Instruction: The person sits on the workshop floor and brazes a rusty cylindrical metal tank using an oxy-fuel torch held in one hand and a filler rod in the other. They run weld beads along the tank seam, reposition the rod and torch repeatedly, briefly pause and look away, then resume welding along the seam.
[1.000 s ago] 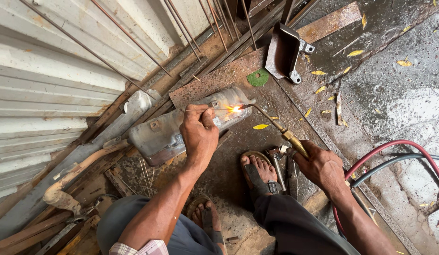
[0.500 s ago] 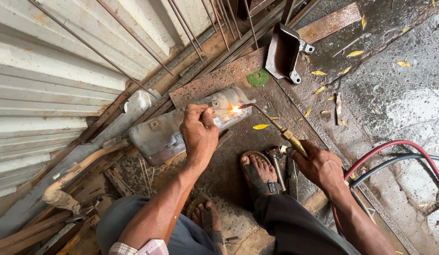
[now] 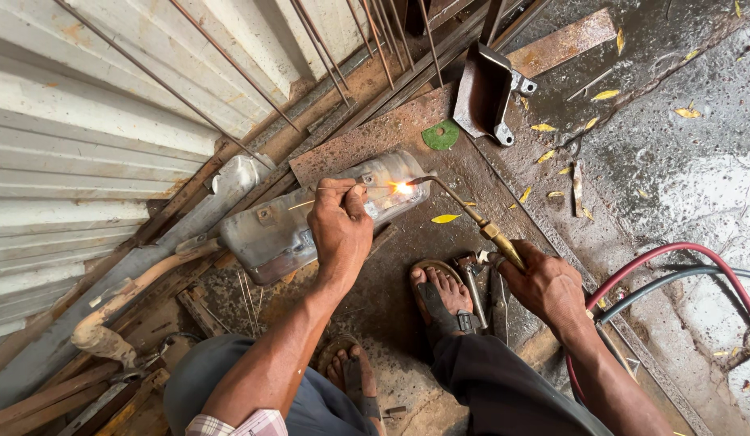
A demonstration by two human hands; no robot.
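Observation:
My left hand pinches a thin filler rod whose tip meets a bright flame on a dull silver exhaust muffler lying on the ground. My right hand grips a gas welding torch with a brass fitting and a curved nozzle aimed at the same glowing spot on the muffler's right end. A rusty bent pipe runs from the muffler to the lower left. Both my sandalled feet rest just below the work.
A red hose and a dark hose trail right from the torch. A rusty steel plate, a green disc, a dark metal bracket, leaning rods and a corrugated shutter surround the spot. Wet ground lies right.
Both hands hold nearly still; the flame stays on the muffler's right end, with only slight flicker and a small shift of the rod.

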